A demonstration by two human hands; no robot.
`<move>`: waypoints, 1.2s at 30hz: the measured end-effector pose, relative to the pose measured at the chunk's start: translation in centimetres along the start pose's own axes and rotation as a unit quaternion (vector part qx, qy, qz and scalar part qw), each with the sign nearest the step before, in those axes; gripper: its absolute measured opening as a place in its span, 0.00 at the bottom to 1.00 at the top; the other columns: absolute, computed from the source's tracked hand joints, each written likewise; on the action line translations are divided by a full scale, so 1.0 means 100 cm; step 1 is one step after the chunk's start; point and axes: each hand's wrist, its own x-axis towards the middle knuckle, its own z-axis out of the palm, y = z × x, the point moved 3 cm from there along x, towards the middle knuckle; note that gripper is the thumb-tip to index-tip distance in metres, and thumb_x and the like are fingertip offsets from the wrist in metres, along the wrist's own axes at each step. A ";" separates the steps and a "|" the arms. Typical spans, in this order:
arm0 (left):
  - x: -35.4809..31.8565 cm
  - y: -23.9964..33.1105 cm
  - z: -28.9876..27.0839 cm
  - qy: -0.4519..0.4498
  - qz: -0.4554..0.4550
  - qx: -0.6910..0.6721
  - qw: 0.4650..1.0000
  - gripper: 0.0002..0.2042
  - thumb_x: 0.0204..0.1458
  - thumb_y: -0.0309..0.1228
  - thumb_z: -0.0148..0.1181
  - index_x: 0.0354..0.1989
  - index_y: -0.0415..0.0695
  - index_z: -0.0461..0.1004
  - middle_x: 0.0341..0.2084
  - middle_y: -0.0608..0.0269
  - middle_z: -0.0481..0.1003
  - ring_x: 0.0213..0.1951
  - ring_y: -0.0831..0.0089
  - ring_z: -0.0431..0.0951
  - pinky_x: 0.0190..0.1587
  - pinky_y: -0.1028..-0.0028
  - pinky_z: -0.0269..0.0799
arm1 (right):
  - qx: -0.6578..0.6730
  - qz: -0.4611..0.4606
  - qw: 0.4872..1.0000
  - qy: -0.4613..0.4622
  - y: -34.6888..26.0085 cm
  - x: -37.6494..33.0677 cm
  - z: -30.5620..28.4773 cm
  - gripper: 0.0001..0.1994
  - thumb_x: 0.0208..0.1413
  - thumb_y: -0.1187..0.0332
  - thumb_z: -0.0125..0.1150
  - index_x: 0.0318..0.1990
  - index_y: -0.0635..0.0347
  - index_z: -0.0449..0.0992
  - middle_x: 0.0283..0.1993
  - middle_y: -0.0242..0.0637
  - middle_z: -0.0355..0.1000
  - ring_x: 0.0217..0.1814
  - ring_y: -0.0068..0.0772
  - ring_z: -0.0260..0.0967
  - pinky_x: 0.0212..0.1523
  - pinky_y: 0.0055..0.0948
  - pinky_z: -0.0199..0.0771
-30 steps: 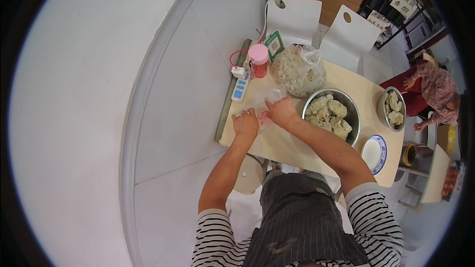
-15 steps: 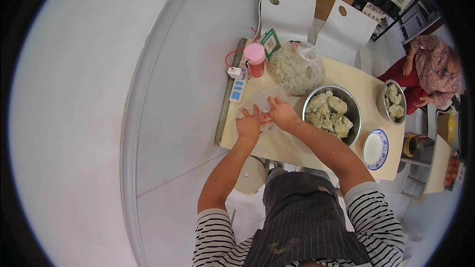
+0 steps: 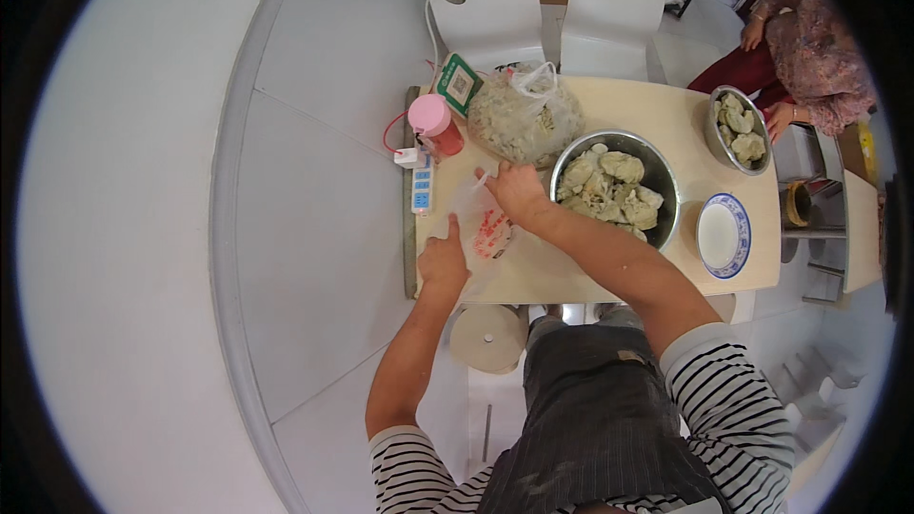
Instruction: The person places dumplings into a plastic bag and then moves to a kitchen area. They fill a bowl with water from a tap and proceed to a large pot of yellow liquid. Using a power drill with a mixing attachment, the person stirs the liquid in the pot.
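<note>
A thin clear plastic bag (image 3: 491, 232) with red print lies spread over the left part of the table. My right hand (image 3: 519, 192) pinches its upper edge beside the steel bowl. At the bag's left side, my left hand (image 3: 443, 265) grips the film with the index finger stretched along it; its other fingers are curled. Just right of my right hand stands a large steel bowl (image 3: 678, 192) with pale greenish, lumpy pieces (image 3: 624, 198). Beyond my hands sits a full clear bag (image 3: 522, 124) of similar pale pieces, its handles up.
At the left edge are a power strip (image 3: 422, 192), a pink-lidded cup (image 3: 433, 119) and a green code stand (image 3: 459, 83). A blue-rimmed white bowl (image 3: 724, 236) and a smaller steel bowl (image 3: 716, 138) stand right. A person (image 3: 809, 52) sits there. White chairs (image 3: 609, 19) line the far side.
My hands have drawn apart, and the thin bag is spread wider between them, showing more red print. The whole view has shifted, so the table sits further left.
</note>
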 end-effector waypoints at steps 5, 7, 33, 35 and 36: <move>0.043 -0.017 0.031 0.042 -0.047 0.018 0.998 0.43 0.40 0.38 0.65 0.64 0.50 0.46 0.39 0.49 0.73 0.41 0.57 0.76 0.41 0.64 0.73 | -0.020 -0.029 0.994 0.107 0.003 -0.004 -0.002 0.28 0.47 0.65 0.57 0.59 0.36 0.61 0.53 0.40 0.59 0.49 0.40 0.64 0.42 0.34 0.64; 0.043 -0.010 0.024 0.026 -0.066 -0.021 0.997 0.40 0.42 0.38 0.63 0.63 0.49 0.48 0.41 0.47 0.72 0.42 0.56 0.75 0.43 0.63 0.72 | 0.052 -0.061 0.987 0.141 0.014 -0.008 0.001 0.26 0.43 0.68 0.59 0.54 0.40 0.67 0.55 0.40 0.57 0.50 0.41 0.64 0.44 0.35 0.66; -0.140 0.212 -0.031 0.305 0.180 -0.337 0.872 0.06 0.49 0.21 0.52 0.34 0.37 0.73 0.29 0.59 0.74 0.31 0.72 0.73 0.38 0.75 0.69 | 0.890 0.296 0.226 0.263 0.300 -0.411 0.247 0.32 0.51 0.80 0.45 0.63 0.44 0.46 0.51 0.44 0.65 0.41 0.41 0.72 0.34 0.37 0.81; -0.147 0.236 -0.033 0.281 0.241 -0.315 0.874 0.06 0.49 0.21 0.52 0.36 0.37 0.73 0.28 0.61 0.74 0.30 0.76 0.73 0.37 0.77 0.69 | 0.868 0.298 0.254 0.307 0.298 -0.406 0.243 0.33 0.49 0.84 0.42 0.63 0.46 0.49 0.50 0.42 0.66 0.40 0.40 0.73 0.30 0.35 0.82; -0.146 0.247 -0.033 0.266 0.255 -0.315 0.875 0.06 0.49 0.21 0.53 0.35 0.37 0.73 0.28 0.60 0.74 0.30 0.75 0.73 0.37 0.76 0.69 | 0.862 0.321 0.239 0.310 0.298 -0.409 0.240 0.33 0.46 0.86 0.40 0.61 0.48 0.53 0.48 0.42 0.67 0.41 0.39 0.73 0.29 0.36 0.82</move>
